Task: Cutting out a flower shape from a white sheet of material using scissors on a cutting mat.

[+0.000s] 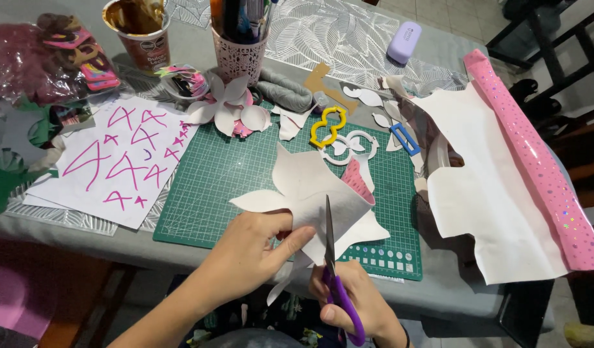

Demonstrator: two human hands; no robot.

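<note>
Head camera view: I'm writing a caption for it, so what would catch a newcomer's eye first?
At bottom centre, the right hand works purple-handled scissors into a white petal-shaped paper piece that the left hand holds over the green cutting mat. On the right lies a glittery pink sheet, white side up; on the left, white paper with pink marker shapes.

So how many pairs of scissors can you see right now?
1: the purple-handled scissors in the right hand, cutting the white paper shape held by the left hand. Others may hide in the pen cup.

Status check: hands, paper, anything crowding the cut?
Left hand pinching white paper cutout. Right hand working purple scissors, blades in the paper. Green cutting mat beneath, scraps nearby.
</note>
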